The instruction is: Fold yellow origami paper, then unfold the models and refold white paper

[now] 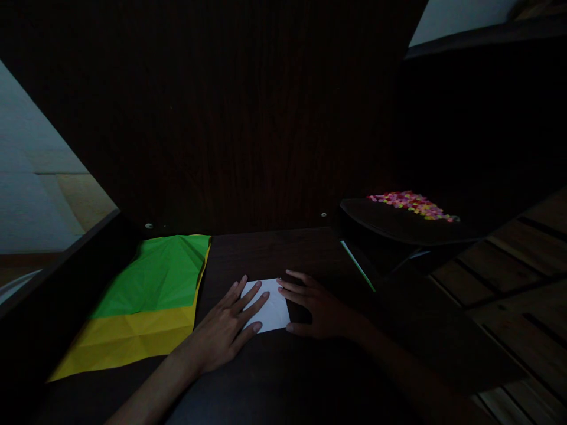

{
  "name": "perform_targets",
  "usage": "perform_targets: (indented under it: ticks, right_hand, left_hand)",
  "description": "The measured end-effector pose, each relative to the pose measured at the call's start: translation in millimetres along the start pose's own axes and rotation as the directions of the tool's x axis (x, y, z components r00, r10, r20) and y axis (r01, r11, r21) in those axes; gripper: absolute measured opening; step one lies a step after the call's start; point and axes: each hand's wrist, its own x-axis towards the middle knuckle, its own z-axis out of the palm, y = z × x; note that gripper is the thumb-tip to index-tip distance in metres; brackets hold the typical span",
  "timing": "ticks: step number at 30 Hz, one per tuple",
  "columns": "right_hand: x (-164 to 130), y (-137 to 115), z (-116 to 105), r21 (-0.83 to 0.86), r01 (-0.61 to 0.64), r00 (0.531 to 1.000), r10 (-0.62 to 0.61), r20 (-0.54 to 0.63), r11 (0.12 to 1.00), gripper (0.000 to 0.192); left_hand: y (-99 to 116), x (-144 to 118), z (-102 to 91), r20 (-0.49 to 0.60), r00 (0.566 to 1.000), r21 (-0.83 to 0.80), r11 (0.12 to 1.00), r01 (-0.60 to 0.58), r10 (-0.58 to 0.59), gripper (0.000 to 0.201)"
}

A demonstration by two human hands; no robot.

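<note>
Low in the middle of the frame, a small white rectangular sheet of paper lay flat on the dark wooden bench, and both hands were spread on it. The left hand came in from the lower left, palm down, its fingers stretched out and fanned over the left half of the sheet, pressing rather than gripping. The right hand came in from the lower right, also flat and open, with its fingertips resting on the upper right edge of the paper and its thumb near the lower right corner. Neither hand was closed around anything.

To the left of the white sheet, near but not touching it, lay a large creased sheet of paper, green above and yellow along its lower band. Right of the hands, a thin green and white strip ran slantwise along the bench edge. Further to the right, in the middle of the frame, a dark curved tray carried a scatter of small pink, yellow and orange pieces; what they were was too small to tell. The scene was dim, and the backdrop was dark wood panelling.
</note>
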Motion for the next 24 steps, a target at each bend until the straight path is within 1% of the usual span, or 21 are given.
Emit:
perform_targets:
  ticks: [3,7,12,15,17,20,24]
  right_hand:
    - [0.6,0.5,-1.5,-0.017,-0.017,1.0,0.017,0.01,1.0,0.077]
    - [0.7,2.8,0.2,-0.028,-0.015,1.0,0.014,-0.027,0.999,0.071]
    - [0.1,6.0,5.9,-0.038,0.004,0.998,-0.007,-0.07,0.999,0.07]
    - [-0.4,6.5,7.7,-0.038,0.001,0.996,-0.005,-0.09,0.999,0.071]
    - [-0.4,6.2,7.8,-0.034,0.001,0.996,-0.004,-0.093,0.999,0.071]
    - [-0.1,5.7,7.1,-0.033,0.007,0.996,-0.01,-0.091,0.999,0.071]
    - [-0.1,6.0,7.2,-0.046,0.007,0.996,-0.011,-0.093,0.999,0.071]
  left_hand:
    - [-3.6,0.3,5.3,-0.063,0.997,0.02,0.999,-0.035,0.036,0.053]
    - [-8.4,0.9,11.8,-0.117,0.989,0.013,0.996,-0.091,0.092,0.044]
    - [-6.2,2.1,8.7,-0.161,0.984,0.041,0.997,-0.071,0.077,0.039]
    - [-4.9,2.0,7.0,-0.212,0.973,0.062,0.995,-0.076,0.087,0.041]
    - [-5.1,1.9,7.5,-0.252,0.963,0.066,0.994,-0.083,0.098,0.037]
    - [-5.8,1.7,9.1,-0.29,0.952,0.052,0.995,-0.084,0.096,0.031]
    - [-5.7,2.0,9.6,-0.311,0.947,0.023,0.996,-0.081,0.084,0.027]
